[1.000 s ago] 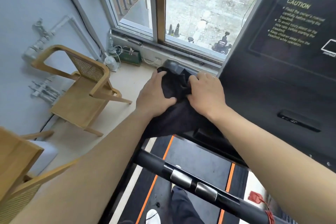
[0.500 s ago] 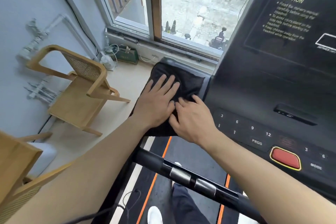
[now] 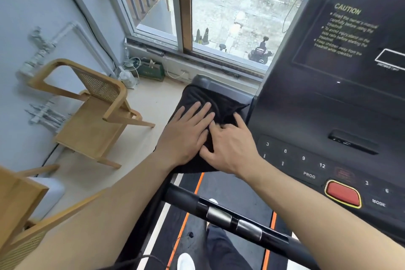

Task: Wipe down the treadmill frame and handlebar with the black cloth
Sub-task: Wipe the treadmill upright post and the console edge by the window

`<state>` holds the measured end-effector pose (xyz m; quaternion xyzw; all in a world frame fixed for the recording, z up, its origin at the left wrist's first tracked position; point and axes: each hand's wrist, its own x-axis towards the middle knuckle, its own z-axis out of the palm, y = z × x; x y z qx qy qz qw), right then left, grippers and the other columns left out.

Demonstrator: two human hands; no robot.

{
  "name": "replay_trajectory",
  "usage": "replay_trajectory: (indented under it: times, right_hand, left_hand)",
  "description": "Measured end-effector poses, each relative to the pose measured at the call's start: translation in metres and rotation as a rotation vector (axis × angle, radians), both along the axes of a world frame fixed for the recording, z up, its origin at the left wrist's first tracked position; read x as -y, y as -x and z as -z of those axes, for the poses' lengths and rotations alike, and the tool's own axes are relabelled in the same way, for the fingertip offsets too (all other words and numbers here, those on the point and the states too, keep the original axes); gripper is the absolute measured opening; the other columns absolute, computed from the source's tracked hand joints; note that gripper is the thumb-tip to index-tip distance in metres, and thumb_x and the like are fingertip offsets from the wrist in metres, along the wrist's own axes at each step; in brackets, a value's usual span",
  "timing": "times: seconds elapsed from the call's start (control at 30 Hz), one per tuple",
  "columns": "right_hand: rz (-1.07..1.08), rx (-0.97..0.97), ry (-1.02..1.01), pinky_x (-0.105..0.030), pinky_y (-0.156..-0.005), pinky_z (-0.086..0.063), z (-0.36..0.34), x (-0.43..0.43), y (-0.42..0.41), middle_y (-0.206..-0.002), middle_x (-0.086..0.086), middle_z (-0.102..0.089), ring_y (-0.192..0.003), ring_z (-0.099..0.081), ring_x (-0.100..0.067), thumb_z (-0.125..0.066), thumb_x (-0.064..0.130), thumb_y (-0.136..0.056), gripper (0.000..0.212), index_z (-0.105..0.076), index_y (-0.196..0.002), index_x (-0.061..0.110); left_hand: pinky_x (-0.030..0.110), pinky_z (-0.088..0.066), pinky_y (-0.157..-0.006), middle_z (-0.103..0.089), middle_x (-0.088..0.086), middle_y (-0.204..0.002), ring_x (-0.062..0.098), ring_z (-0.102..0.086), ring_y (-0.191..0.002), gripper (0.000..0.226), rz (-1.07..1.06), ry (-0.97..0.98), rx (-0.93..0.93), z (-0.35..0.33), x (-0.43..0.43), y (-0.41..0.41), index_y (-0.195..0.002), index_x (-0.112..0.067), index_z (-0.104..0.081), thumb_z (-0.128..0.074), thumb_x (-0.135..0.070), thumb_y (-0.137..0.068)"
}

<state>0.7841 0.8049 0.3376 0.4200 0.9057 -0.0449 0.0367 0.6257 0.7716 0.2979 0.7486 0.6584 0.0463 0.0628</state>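
The black cloth [image 3: 206,96] lies spread over the left wing of the treadmill frame [image 3: 221,85], beside the dark console [image 3: 328,105]. My left hand [image 3: 186,136] rests flat on the cloth with its fingers spread. To its right, my right hand [image 3: 232,147] has its fingertips curled into a bunched fold of the cloth, touching the left hand. The black handlebar [image 3: 219,215] with two silver sensor plates crosses below both forearms. The cloth's near edge hangs over the frame above the belt.
A wooden chair [image 3: 94,116] stands on the floor to the left, another wooden chair [image 3: 19,215] at the lower left. The window [image 3: 219,17] is straight ahead. A red stop button [image 3: 341,193] and keypad sit just right of my right hand.
Both hands drew back from the far corner of the frame and the cloth got spread flat. My left hand flattened on it. My right fingers moved up and bunched a fold.
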Motion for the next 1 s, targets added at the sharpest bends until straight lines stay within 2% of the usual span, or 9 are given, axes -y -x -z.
replay_trajectory:
  times: [0.07, 0.2, 0.27, 0.3, 0.37, 0.53, 0.67, 0.83, 1.0]
  right_hand:
    - [0.028, 0.008, 0.030, -0.052, -0.118, -0.022, 0.001, 0.003, 0.000, -0.102, -0.007, -0.073, -0.096, -0.069, -0.027, -0.038, 0.050, -0.088, 0.062, -0.059, -0.123, 0.003]
    - [0.080, -0.020, -0.049, -0.051, -0.122, -0.018, 0.006, 0.023, -0.009, -0.086, -0.008, -0.068, -0.089, -0.065, -0.029, -0.043, 0.048, -0.090, 0.052, -0.064, -0.101, 0.002]
    - [0.127, -0.018, -0.066, -0.051, -0.123, -0.016, 0.012, 0.030, -0.014, -0.123, -0.021, -0.066, -0.120, -0.057, -0.035, -0.041, 0.051, -0.091, 0.068, -0.057, -0.130, -0.002]
    - [0.169, -0.023, -0.067, -0.051, -0.123, -0.014, 0.014, 0.033, -0.017, -0.144, -0.027, -0.051, -0.139, -0.043, -0.037, -0.039, 0.053, -0.092, 0.077, -0.045, -0.145, -0.002]
    - [0.251, -0.027, -0.074, -0.050, -0.125, -0.008, 0.020, 0.034, -0.018, -0.160, -0.031, -0.024, -0.152, -0.018, -0.038, -0.035, 0.054, -0.093, 0.084, -0.029, -0.153, -0.005]
    - [0.340, -0.006, -0.140, -0.048, -0.125, 0.002, 0.029, -0.017, 0.000, -0.155, -0.038, -0.028, -0.149, -0.022, -0.045, -0.039, 0.043, -0.094, 0.080, -0.032, -0.147, -0.016]
    - [0.352, 0.105, -0.109, -0.047, -0.121, 0.014, 0.028, -0.049, 0.002, -0.161, -0.033, -0.015, -0.153, -0.010, -0.041, -0.027, 0.043, -0.100, 0.077, -0.016, -0.153, -0.012]
    - [0.353, 0.013, -0.131, -0.052, -0.124, 0.001, 0.037, 0.009, 0.000, -0.160, -0.034, -0.020, -0.152, -0.015, -0.042, -0.027, 0.044, -0.096, 0.078, -0.027, -0.151, -0.011]
    - [0.255, -0.048, -0.141, -0.053, -0.124, -0.009, 0.049, 0.082, -0.003, -0.160, -0.037, -0.014, -0.151, -0.012, -0.048, -0.046, 0.043, -0.097, 0.080, -0.025, -0.151, -0.012]
  left_hand:
    - [0.043, -0.019, -0.124, -0.028, -0.005, -0.166, 0.017, -0.021, -0.154, 0.059, -0.052, 0.000, 0.072, -0.002, 0.001, -0.001, -0.156, -0.023, -0.036, -0.028, -0.039, -0.100]
    - [0.044, -0.016, -0.124, -0.022, 0.001, -0.168, 0.021, -0.018, -0.155, 0.065, -0.121, -0.004, 0.014, 0.000, 0.015, -0.012, -0.159, -0.015, -0.027, -0.028, -0.039, -0.099]
    - [0.045, -0.015, -0.124, -0.018, 0.003, -0.169, 0.021, -0.016, -0.155, 0.065, -0.096, -0.002, -0.042, 0.002, 0.016, -0.015, -0.160, -0.014, -0.025, -0.027, -0.040, -0.101]
    - [0.045, -0.015, -0.124, -0.017, 0.004, -0.169, 0.022, -0.016, -0.155, 0.065, -0.085, 0.001, -0.050, 0.002, 0.012, -0.015, -0.160, -0.013, -0.024, -0.027, -0.040, -0.101]
    - [0.046, -0.014, -0.125, -0.014, 0.003, -0.169, 0.022, -0.014, -0.156, 0.065, -0.038, 0.010, -0.062, 0.001, -0.003, -0.015, -0.161, -0.014, -0.021, -0.025, -0.041, -0.102]
    - [0.045, -0.011, -0.125, -0.009, -0.002, -0.170, 0.018, -0.011, -0.156, 0.069, 0.063, 0.023, -0.124, -0.002, -0.072, -0.015, -0.162, -0.021, -0.015, -0.005, -0.049, -0.101]
    - [0.045, -0.012, -0.125, -0.018, -0.002, -0.169, 0.019, -0.016, -0.155, 0.072, 0.047, 0.032, -0.131, -0.006, -0.100, -0.019, -0.161, -0.021, -0.020, -0.001, -0.050, -0.099]
    - [0.046, -0.014, -0.125, -0.016, 0.001, -0.169, 0.020, -0.016, -0.155, 0.066, -0.021, 0.004, -0.081, -0.001, -0.038, -0.018, -0.161, -0.018, -0.022, -0.012, -0.047, -0.102]
    - [0.047, -0.015, -0.125, -0.011, 0.008, -0.169, 0.024, -0.010, -0.156, 0.071, -0.053, 0.031, -0.074, 0.003, 0.039, -0.006, -0.161, -0.010, -0.018, -0.016, -0.048, -0.101]
